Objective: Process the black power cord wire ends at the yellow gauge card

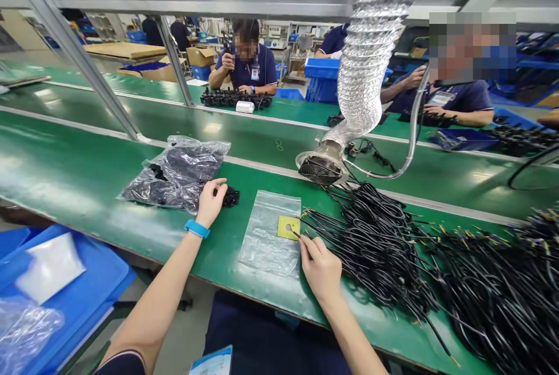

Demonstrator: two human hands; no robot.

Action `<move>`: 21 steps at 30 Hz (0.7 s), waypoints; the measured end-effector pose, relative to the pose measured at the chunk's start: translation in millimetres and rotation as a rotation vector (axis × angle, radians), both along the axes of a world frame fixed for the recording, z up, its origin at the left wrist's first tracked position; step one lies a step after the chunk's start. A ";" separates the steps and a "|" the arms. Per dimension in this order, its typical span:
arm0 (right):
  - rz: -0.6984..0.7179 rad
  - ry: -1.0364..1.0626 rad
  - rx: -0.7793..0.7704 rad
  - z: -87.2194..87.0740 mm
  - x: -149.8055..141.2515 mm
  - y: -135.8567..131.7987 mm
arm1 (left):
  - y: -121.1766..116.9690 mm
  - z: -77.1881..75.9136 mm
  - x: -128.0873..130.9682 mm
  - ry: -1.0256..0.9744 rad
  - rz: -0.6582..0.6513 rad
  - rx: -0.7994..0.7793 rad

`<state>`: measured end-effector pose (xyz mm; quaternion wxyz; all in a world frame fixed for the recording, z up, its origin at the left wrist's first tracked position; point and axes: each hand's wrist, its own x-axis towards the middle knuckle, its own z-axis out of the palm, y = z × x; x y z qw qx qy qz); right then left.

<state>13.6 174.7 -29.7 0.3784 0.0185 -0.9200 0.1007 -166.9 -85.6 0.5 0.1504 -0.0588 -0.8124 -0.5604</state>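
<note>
My left hand (211, 202), with a blue wristband, reaches to a small pile of black parts (231, 197). Its fingers are bent into a pinch, and what lies between them is hidden. Beside it lies a clear plastic bag (177, 174) filled with black parts. My right hand (321, 265) pinches a thin dark piece, perhaps a cable end, at the lower right edge of a yellow square (285, 233) with a hole. That square rests on a flat, clear zip bag (262, 241). Black cables (371, 235) with bared wire ends are heaped right of this hand.
A fan-fronted extractor hood (323, 164) hangs on a silver flexible duct (364, 55) above the bench. More black cables (502, 287) cover the right side. Blue bins (87, 287) stand at lower left. Co-workers (247, 63) sit across the green bench (65, 148).
</note>
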 end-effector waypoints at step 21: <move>0.175 0.103 -0.451 5.9 -5.0 3.3 | 132.0 7.1 64.5 -0.571 -0.774 0.806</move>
